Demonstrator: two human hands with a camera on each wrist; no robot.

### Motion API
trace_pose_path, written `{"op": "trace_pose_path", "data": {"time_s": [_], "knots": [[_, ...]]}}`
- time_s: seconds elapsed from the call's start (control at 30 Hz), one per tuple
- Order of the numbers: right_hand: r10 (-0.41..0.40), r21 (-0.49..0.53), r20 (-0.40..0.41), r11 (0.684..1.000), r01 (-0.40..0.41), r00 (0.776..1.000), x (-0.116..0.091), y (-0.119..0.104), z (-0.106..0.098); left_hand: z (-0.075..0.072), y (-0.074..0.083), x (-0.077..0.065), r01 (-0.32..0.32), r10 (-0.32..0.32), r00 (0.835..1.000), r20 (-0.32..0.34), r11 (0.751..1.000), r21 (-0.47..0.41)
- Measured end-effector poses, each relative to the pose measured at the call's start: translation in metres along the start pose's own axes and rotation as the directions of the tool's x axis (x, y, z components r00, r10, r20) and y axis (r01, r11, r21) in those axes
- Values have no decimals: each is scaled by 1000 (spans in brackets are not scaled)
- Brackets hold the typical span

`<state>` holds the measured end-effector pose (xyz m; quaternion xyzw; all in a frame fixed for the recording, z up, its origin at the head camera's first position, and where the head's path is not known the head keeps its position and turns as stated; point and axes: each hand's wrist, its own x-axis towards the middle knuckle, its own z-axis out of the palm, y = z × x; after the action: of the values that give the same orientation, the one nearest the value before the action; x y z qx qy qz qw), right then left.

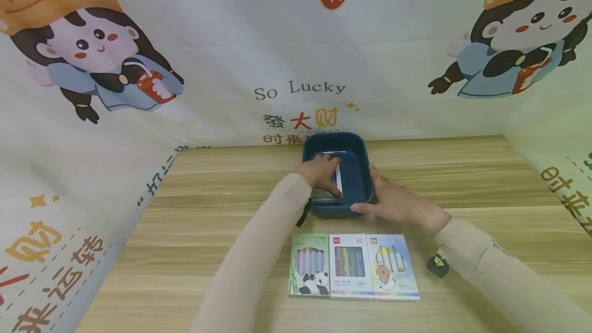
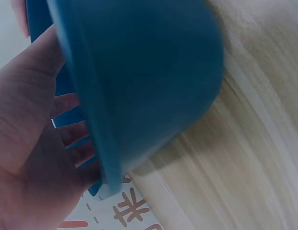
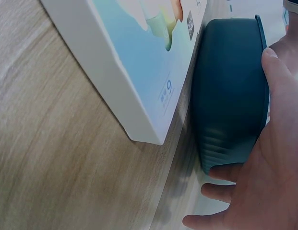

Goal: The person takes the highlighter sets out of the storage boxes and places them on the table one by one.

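Observation:
A dark blue plastic bin (image 1: pixel 362 165) stands at the back of the table. My left hand (image 1: pixel 320 172) reaches down inside it from the left. Its thumb and fingers span a flat, white-edged box (image 1: pixel 339 181) at the bin's left side; the hand covers most of this box. In the left wrist view the bin's wall (image 2: pixel 153 72) hides part of the fingers. My right hand (image 1: pixel 398 202) touches the bin's front right corner, thumb toward the front. The right wrist view shows its fingers (image 3: pixel 218 192) straight and spread, the thumb near the rim.
In front of the bin three boxes of coloured pens lie side by side: a green panda box (image 1: pixel 302 258), a white box (image 1: pixel 349 287) and a pale blue box (image 1: pixel 393 251). A printed cloth (image 1: pixel 222 55) hangs behind the wooden table (image 1: pixel 222 184) and at its sides.

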<state>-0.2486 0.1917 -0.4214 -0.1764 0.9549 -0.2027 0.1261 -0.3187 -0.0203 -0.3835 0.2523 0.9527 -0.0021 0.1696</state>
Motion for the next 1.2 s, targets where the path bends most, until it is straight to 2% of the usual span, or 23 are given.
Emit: {"op": "trace_pose_path", "data": {"time_s": [0.5,0.73,1.2], "knots": [[4,14,-4,1000,-4,1000,-1,1,0,4,3,1,11,-10,1000,-11,998,55],[7,17,-6,1000,-7,1000,0,0,1,7,5,-1,41,-40,999,-20,997,70],[-6,19,-16,1000,6,1000,0,1,2,9,5,4,64,-66,998,13,990,128]]}}
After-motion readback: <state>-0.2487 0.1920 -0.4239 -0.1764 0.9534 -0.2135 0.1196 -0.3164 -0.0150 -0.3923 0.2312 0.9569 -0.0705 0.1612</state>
